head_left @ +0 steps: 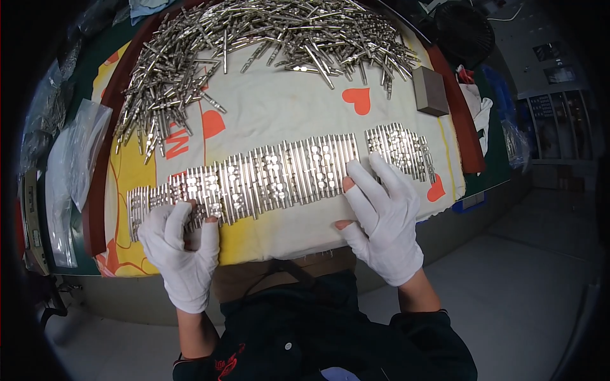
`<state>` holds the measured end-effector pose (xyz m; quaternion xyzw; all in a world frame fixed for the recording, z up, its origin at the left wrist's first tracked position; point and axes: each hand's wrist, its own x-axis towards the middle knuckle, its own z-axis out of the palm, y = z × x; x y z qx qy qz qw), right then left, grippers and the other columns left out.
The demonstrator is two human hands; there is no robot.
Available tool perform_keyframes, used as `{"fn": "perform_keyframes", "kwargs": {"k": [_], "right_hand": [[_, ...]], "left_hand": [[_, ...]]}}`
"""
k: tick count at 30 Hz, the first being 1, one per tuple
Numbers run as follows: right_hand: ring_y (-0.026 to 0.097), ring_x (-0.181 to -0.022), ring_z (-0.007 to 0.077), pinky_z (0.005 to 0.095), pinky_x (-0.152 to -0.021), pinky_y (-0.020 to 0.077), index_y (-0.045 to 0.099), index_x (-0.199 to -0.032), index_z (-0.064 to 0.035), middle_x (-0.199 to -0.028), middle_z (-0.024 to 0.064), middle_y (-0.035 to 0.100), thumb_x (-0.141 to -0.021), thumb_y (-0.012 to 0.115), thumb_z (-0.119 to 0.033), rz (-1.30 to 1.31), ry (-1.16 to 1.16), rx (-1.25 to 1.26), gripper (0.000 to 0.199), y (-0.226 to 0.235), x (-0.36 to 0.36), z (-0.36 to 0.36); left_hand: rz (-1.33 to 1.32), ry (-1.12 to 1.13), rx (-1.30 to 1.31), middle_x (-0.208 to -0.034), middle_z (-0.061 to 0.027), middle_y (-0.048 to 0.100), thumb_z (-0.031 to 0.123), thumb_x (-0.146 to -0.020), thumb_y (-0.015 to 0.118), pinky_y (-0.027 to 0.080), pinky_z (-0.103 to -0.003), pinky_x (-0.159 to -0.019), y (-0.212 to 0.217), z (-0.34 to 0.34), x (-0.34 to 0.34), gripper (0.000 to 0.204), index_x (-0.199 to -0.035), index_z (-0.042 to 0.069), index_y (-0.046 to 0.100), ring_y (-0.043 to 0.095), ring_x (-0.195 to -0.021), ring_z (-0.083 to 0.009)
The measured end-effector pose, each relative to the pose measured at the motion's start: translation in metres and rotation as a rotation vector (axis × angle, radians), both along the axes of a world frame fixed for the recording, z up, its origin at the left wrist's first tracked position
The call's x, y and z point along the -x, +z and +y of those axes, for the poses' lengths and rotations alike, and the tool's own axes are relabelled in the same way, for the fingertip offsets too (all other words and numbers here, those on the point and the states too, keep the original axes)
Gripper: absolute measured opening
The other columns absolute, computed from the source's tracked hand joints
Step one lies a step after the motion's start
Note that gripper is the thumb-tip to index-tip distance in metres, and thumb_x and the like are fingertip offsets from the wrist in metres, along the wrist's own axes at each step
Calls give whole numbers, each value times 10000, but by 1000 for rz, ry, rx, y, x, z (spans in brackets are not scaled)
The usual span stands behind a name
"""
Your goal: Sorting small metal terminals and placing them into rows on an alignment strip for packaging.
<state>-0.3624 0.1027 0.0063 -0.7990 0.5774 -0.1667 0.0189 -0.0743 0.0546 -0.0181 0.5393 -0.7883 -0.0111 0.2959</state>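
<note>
1. The cloth (273, 114) in front of you carries bold red lettering (178, 143) on its left part, turned sideways to you and partly overlaid by rods; red hearts (357, 100) are printed on it too.
2. Your dark shirt (292, 330) bears a small red mark (230, 365) like stitched script on its left side, too small to make out.
3. The long row of metal rods (273, 174) lies on the cloth across your front, the rods side by side, its left end nearer you than its right.
4. Your left hand (180, 247), in a white glove with bare fingertips showing, is at the near edge of the row's left part. Its thumb and forefinger stand apart, with their tips at the rods; how its other fingers bear on them you cannot tell from here.
5. Your right hand (384, 222), gloved likewise, is spread, with its fingers reaching the row's right end and the near edge of the short group of rods (400, 149) just beyond.
6. A loose heap of rods (273, 28) lies at the far side of the bench (499, 152), well apart from both hands; a dark rectangular block (431, 92) stands at its right.
</note>
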Motion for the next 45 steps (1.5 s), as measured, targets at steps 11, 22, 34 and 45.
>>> {"fn": "perform_keyframes", "kwargs": {"k": [11,22,34,45], "right_hand": [[441,-1237,404,523,-980,363,548,-1211,2,-1327,153,511,-712,735,-247,37,-168,118,589,-2,31,9],[409,-1280,383,526,-1001,336,558,-1212,0,-1361,138,497,-742,738,-263,55,-191,62,568,-1,27,11],[430,-1266,384,514,-990,349,548,-1221,-4,-1337,147,505,-731,737,-257,-17,-135,91,583,-2,26,6],[434,-1263,415,514,-990,364,532,-1265,-12,-1341,164,519,-856,669,-305,130,-297,111,521,-3,56,16]], "left_hand": [[16,14,-15,-977,-103,579,139,-751,762,394,-414,-851,0,2,1,391,-1106,103,601,525,-913,-300],[12,-20,-17,-1002,-100,591,118,-755,754,396,-404,-856,-1,0,-1,396,-1116,94,593,534,-921,-292],[7,-12,-13,-1002,-98,589,126,-758,750,394,-403,-861,0,0,1,382,-1104,89,592,533,-926,-288],[21,19,-74,-966,-97,580,91,-758,748,403,-381,-823,2,2,1,356,-1089,75,617,515,-889,-277]]}}
